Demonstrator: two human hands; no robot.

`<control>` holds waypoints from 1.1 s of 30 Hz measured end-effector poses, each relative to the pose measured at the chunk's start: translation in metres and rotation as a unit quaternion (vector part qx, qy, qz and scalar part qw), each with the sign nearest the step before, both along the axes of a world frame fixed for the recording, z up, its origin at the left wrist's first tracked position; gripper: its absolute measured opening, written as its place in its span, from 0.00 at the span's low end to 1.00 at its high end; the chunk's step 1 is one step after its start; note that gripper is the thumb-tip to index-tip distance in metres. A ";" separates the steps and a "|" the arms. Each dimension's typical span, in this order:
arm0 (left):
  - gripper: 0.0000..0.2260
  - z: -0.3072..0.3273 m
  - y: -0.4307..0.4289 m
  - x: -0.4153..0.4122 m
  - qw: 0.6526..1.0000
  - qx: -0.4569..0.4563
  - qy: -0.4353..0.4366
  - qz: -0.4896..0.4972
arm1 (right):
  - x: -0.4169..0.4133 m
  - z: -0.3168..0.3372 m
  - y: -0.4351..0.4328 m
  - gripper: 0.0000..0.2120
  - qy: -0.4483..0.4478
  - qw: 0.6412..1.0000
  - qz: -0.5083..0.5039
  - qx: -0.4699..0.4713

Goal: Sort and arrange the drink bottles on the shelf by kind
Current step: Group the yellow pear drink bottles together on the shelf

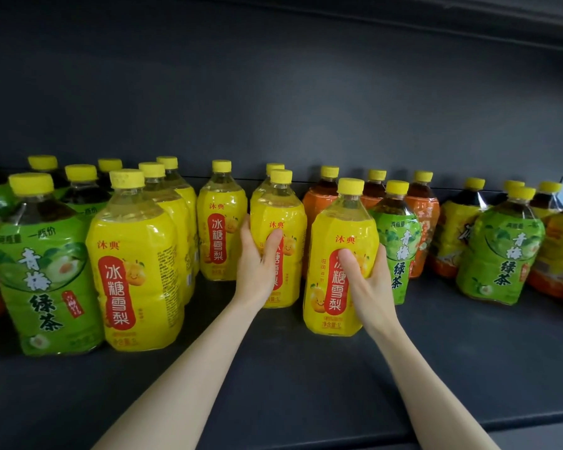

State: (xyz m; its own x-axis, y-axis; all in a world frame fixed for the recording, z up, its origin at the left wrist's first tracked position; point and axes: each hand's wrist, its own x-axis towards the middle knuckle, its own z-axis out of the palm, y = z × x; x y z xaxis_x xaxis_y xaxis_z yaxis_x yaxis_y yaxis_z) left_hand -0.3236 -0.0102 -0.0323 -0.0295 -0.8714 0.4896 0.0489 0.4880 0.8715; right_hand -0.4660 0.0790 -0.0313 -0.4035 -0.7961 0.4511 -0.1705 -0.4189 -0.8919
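Yellow-capped drink bottles stand on a dark shelf (306, 378). My left hand (257, 267) grips a yellow-label pear drink bottle (290, 222) at mid-shelf, another one close behind it. My right hand (368, 280) grips a second yellow-label bottle (335, 235), nearer the front. Both stand upright. More yellow-label bottles (134, 261) form a column at left, and one (218, 228) stands alone at the back. Green-label tea bottles stand at far left (43, 280), behind my right hand (400, 241) and at right (501, 254). Orange-label bottles (423, 222) line the back right.
A dark back panel (273, 108) rises behind the bottles. An upper shelf edge (468, 21) runs overhead at the right. Bare shelf surface lies in front of the bottles down to the front lip (468, 420). Mixed-label bottles crowd the far right edge (559, 254).
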 end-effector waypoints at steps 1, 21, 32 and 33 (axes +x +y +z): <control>0.28 0.000 0.000 -0.002 1.000 0.000 -0.001 0.008 | 0.000 0.000 0.000 0.24 0.002 1.000 0.000 0.000; 0.24 0.008 0.058 0.033 0.999 0.024 -0.037 0.004 | 0.019 -0.004 0.018 0.36 0.091 0.994 -0.052 0.039; 0.26 0.026 0.072 0.042 0.990 0.033 -0.077 -0.115 | 0.069 -0.007 0.011 0.34 0.053 0.998 0.032 0.033; 0.23 0.025 0.071 0.042 0.990 0.030 -0.082 -0.113 | 0.069 -0.005 0.011 0.30 0.051 0.997 0.045 0.033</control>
